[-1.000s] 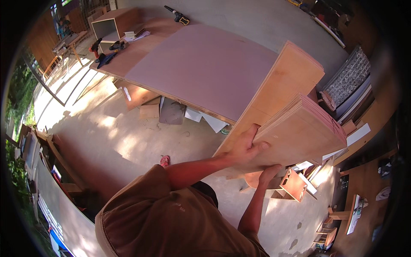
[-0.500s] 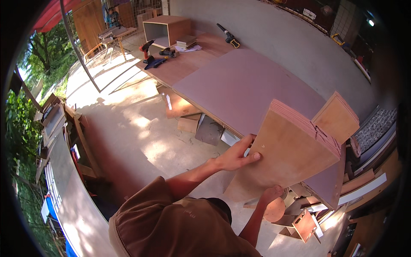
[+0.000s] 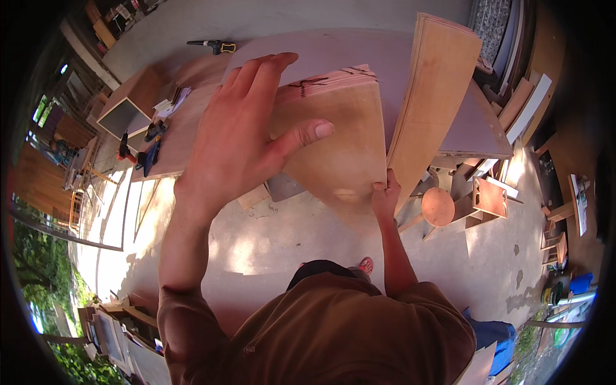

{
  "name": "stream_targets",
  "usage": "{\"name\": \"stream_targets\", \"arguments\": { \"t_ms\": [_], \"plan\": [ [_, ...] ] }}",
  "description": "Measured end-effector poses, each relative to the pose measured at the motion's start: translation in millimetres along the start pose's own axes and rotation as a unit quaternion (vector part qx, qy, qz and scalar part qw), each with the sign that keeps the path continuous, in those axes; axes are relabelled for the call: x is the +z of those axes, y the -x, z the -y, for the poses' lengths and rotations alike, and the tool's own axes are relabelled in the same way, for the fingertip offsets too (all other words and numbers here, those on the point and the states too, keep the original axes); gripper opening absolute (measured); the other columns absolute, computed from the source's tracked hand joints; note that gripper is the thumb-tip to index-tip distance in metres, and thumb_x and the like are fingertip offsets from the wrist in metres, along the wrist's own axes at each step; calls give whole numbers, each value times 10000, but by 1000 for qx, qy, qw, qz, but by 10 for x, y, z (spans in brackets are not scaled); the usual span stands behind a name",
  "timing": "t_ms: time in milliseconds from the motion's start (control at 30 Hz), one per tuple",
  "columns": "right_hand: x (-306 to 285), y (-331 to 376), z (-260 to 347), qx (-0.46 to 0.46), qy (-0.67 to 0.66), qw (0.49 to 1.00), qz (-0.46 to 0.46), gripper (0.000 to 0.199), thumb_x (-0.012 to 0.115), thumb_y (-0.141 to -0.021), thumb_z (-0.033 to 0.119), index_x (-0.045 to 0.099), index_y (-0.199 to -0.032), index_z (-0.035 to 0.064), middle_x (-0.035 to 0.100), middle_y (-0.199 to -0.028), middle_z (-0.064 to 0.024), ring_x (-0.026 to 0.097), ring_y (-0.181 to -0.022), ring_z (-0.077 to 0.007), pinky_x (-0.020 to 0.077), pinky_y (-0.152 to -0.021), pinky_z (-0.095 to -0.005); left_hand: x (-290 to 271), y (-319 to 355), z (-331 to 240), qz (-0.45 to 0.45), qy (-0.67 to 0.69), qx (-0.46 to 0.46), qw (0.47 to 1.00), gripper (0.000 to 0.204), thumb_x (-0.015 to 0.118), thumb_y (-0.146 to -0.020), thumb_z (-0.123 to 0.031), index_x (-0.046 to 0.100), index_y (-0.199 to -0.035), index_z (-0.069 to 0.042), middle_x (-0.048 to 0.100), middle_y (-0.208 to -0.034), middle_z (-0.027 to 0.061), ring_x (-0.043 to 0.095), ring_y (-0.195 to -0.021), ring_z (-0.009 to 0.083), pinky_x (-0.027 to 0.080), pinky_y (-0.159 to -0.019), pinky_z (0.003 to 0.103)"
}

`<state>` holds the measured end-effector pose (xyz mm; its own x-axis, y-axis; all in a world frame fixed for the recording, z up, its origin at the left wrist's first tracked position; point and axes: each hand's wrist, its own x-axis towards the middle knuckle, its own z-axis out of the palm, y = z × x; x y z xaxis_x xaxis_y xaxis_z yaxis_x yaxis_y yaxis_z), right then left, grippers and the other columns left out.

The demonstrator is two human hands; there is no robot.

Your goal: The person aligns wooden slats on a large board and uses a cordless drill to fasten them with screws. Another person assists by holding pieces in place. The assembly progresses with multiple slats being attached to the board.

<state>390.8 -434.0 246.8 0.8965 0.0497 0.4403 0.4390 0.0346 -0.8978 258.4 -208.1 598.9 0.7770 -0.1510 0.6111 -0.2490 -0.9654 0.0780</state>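
A stack of plywood boards [image 3: 340, 135] stands tilted at the front edge of the worktable, dark pen marks crossing its pinkish layered top edge. My right hand [image 3: 385, 197] grips the stack's lower right edge, thumb on the near face and fingers behind. Raised close to the camera, my left hand [image 3: 240, 131] has its thumb and fingers apart and holds nothing; it covers the stack's left part. A second, narrower bundle of plywood boards [image 3: 439, 83] leans upright just right of the first.
The worktable [image 3: 308, 48] carries a blower-like yellow and black tool [image 3: 221, 47], an open wooden box [image 3: 125, 109] and a red drill [image 3: 125, 151]. A round wooden stool [image 3: 437, 206] and a small wooden frame [image 3: 489, 197] stand on the floor at right. Offcuts lean beyond.
My left hand has let go of the stack's left edge and risen toward the camera. My right hand now holds the right edge. The view has swung to the right.
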Motion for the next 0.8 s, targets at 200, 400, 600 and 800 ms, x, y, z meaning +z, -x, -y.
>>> {"name": "stream_targets", "arguments": {
  "t_ms": [200,400,600,800],
  "plan": [
    [239,92,113,38,36,999,0,680,719,-881,663,619,-947,-6,603,-722,-82,552,-686,-123,482,-632,-321,198,-202,300,178,138,-115,967,650,712,-922,-589,655,-1157,15,737,-937,208,744,-879,332,562,-768,419],
    [109,147,-166,22,-95,995,33,584,603,-995,565,589,-1163,7,639,-1081,-58,589,-1044,-144,464,-932,-346,311,-53,595,132,174,-87,972,677,650,-978,-571,608,-1281,33,726,-1043,145,678,-973,210,518,-861,358],
    [-415,824,-1708,444,-146,799,-378,691,506,-1026,600,480,-1414,29,595,-1249,-112,575,-1086,-228,421,-1070,-392,409,115,987,74,191,-122,971,855,621,-998,-580,413,-1516,68,558,-1412,190,554,-1254,258,412,-1073,398],
    [74,1712,-2905,729,-344,414,-423,798,502,-1008,629,350,-1520,36,524,-1409,-229,551,-1270,-373,431,-1033,-675,398,127,1221,3,154,-90,984,845,624,-1007,-550,380,-1538,61,499,-1486,203,496,-1344,279,374,-1122,433]
  ]
}}
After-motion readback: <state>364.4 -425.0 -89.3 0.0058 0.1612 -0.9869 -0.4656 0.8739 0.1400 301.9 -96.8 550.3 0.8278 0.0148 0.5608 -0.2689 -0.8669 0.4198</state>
